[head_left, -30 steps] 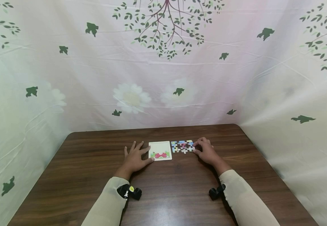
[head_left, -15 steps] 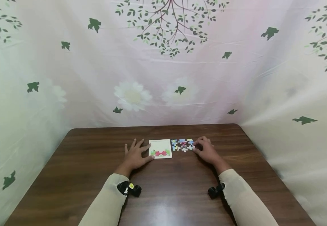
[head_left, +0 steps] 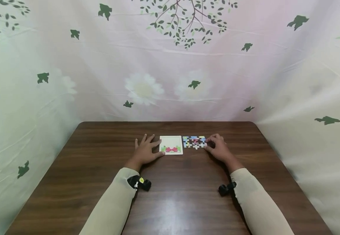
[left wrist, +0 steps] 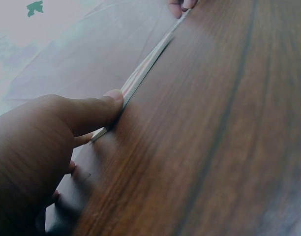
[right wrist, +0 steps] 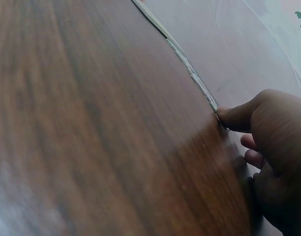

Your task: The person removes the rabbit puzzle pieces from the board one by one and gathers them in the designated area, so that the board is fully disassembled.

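In the head view a white puzzle tray (head_left: pixel 171 142) lies flat on the table, with pink and green artwork along its near edge. My left hand (head_left: pixel 145 152) is spread at its left side, thumb on the near left corner and index finger at the left edge. Directly right of the tray lie joined jigsaw pieces (head_left: pixel 186 138), blue and pink, with gaps in the middle. The thumb and index finger of my right hand (head_left: pixel 221 151) touch their right edge, slightly apart. In the right wrist view the right thumb (right wrist: pixel 231 118) meets the end of the thin puzzle layer (right wrist: pixel 195 73).
The brown wooden table (head_left: pixel 170 182) has rounded far corners. A pale cloth (head_left: pixel 164 58) printed with leaves, birds and flowers hangs behind it and along both sides. Black wrist cameras sit on both wrists, below beige sleeves (head_left: pixel 114 199).
The head view has tilted down and shifted slightly, so the scene sits differently in the frame. Both hands, the tray and the jigsaw pieces keep their places relative to each other.
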